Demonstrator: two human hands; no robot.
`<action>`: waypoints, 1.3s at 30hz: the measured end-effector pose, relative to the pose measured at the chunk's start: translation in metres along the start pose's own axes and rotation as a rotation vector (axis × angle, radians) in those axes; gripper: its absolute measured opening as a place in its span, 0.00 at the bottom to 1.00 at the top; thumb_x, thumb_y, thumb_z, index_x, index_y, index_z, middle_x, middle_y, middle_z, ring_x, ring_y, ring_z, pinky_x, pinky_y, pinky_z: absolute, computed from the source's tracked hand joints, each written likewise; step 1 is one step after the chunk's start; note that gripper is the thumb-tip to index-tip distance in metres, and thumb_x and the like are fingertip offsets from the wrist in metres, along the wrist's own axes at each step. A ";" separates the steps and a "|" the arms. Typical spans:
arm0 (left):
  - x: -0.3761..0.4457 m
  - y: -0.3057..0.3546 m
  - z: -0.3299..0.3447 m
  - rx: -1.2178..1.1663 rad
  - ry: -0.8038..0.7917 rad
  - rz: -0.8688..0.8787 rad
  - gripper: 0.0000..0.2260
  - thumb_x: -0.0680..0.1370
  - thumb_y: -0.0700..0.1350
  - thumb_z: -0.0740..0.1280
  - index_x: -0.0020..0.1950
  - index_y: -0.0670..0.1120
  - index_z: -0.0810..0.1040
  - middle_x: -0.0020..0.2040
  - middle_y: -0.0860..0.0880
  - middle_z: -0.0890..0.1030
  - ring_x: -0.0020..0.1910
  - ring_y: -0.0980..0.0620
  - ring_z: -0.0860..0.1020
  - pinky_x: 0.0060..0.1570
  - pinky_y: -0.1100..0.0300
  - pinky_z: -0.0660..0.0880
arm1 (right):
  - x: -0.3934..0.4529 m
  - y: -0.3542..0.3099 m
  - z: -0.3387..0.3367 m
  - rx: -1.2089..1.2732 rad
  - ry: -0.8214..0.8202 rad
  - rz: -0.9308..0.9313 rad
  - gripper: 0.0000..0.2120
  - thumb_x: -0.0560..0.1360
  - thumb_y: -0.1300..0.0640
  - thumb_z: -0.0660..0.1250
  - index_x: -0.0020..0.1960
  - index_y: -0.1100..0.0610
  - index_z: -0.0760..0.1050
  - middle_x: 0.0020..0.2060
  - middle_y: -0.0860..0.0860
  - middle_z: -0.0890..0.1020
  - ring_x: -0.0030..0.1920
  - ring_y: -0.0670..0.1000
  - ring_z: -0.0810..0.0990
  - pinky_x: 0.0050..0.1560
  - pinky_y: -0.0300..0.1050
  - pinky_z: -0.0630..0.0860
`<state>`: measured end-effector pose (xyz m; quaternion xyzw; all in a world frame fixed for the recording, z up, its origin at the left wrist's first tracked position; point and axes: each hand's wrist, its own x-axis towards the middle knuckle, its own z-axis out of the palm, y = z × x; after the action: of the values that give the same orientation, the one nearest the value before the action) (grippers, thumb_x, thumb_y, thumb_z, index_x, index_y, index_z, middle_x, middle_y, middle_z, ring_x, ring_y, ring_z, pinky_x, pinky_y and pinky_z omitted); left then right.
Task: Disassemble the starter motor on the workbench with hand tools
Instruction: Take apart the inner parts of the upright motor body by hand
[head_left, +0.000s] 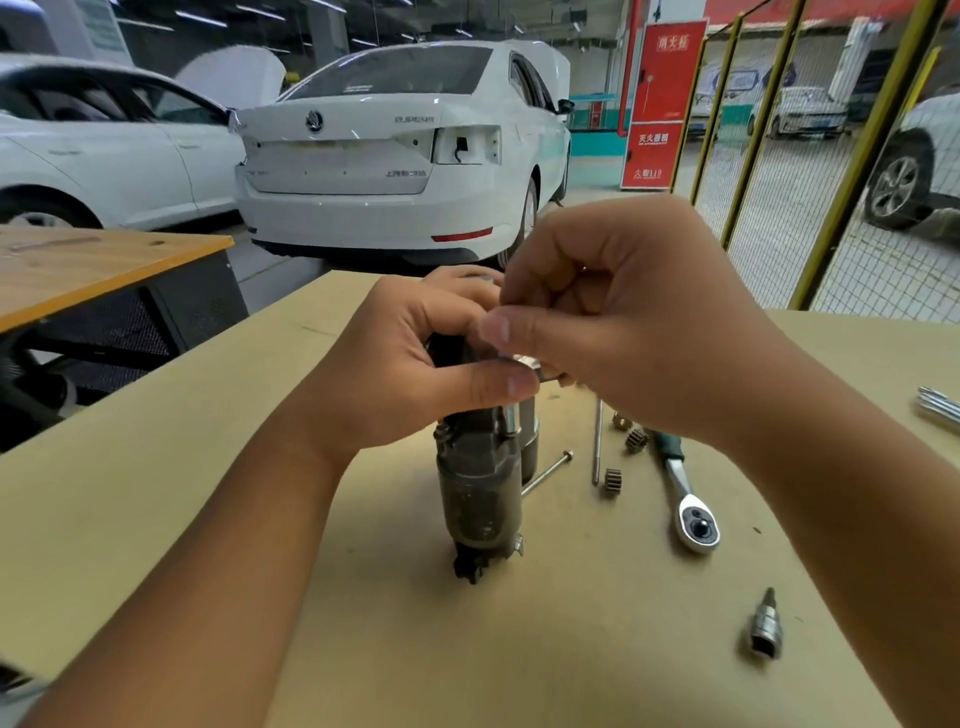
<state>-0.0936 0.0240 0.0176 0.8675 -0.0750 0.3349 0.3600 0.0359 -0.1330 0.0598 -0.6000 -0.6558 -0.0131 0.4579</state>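
On the cardboard-covered workbench (156, 519) the starter motor (480, 499) stands upright, its top wrapped by the curled fingers of the left hand (410, 364). Just beside that thumb, the right hand (623, 322) has its fingers curled, pinching a small shiny metal part (530, 364) at the motor's top. Below and right of the right fingers lie two long through bolts (597, 441), three small brown gears (613, 480), a ratchet wrench (688, 499) and, nearer the camera, a bit socket (766, 626). Beyond the fingers stands a white car (395, 156).
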 end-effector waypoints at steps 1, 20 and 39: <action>0.000 -0.001 0.001 0.001 0.005 0.000 0.10 0.73 0.39 0.76 0.51 0.34 0.85 0.51 0.36 0.84 0.59 0.38 0.80 0.61 0.37 0.75 | 0.000 0.000 0.000 0.019 -0.007 0.007 0.05 0.71 0.59 0.79 0.41 0.57 0.83 0.34 0.51 0.84 0.35 0.52 0.82 0.36 0.55 0.79; -0.001 0.002 0.000 0.021 -0.039 -0.015 0.15 0.74 0.45 0.75 0.51 0.33 0.85 0.54 0.36 0.84 0.61 0.37 0.78 0.62 0.38 0.74 | 0.000 -0.002 -0.009 0.031 -0.088 0.003 0.03 0.71 0.57 0.77 0.44 0.55 0.84 0.37 0.49 0.85 0.37 0.50 0.84 0.38 0.51 0.81; -0.002 0.005 0.001 0.014 -0.129 -0.011 0.06 0.77 0.46 0.72 0.53 0.52 0.85 0.49 0.60 0.83 0.56 0.54 0.77 0.59 0.59 0.68 | 0.001 -0.009 -0.014 -0.065 -0.174 0.009 0.06 0.73 0.64 0.76 0.48 0.55 0.85 0.40 0.46 0.86 0.39 0.46 0.85 0.41 0.48 0.83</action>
<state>-0.0969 0.0192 0.0189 0.8902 -0.0911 0.2770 0.3501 0.0373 -0.1430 0.0733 -0.6165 -0.6895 0.0196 0.3796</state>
